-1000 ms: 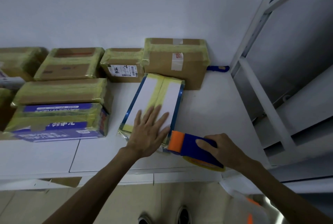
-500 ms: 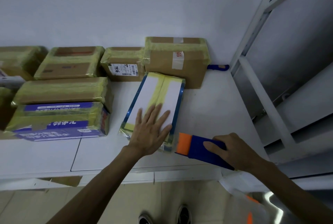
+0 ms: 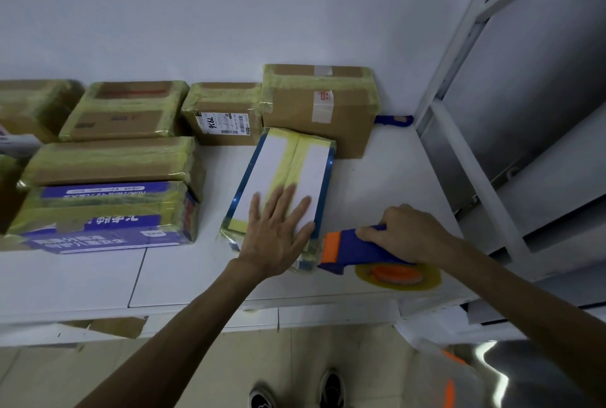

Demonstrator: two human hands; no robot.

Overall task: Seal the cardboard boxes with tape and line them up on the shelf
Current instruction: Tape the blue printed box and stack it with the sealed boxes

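Pressing down on the white-topped box (image 3: 288, 161), the left hand (image 3: 275, 237) was laid flat, fingers straight and spread, grip apart, nothing clasped. This box was set at an angle on the white shelf (image 3: 377, 184), far end up against the large brown box (image 3: 314, 112) at the wall. Yellowish tape was seen run lengthwise down its top centre and across the near end. Blue edging was noted on both long sides.

The right hand (image 3: 406, 237) was curled round the handle of the blue-and-orange tape dispenser (image 3: 354, 248), grip clamped on it. The dispenser's orange front was held just beside the box's near right corner; contact could not be told. The tape roll (image 3: 400, 276) was seen below the right hand, near the shelf's front edge.

Left of the large brown box, a small labelled box (image 3: 223, 115) was placed by the wall, then a taped brown box (image 3: 121, 109). In front of those, a long brown box (image 3: 111, 161) was seen touching a blue printed box (image 3: 105, 217); whether behind or on top could not be told. All were wrapped in yellowish tape. A small blue object (image 3: 393, 120) was noted at the wall, right of the large brown box. Shoes (image 3: 331, 388) were seen on the floor below.
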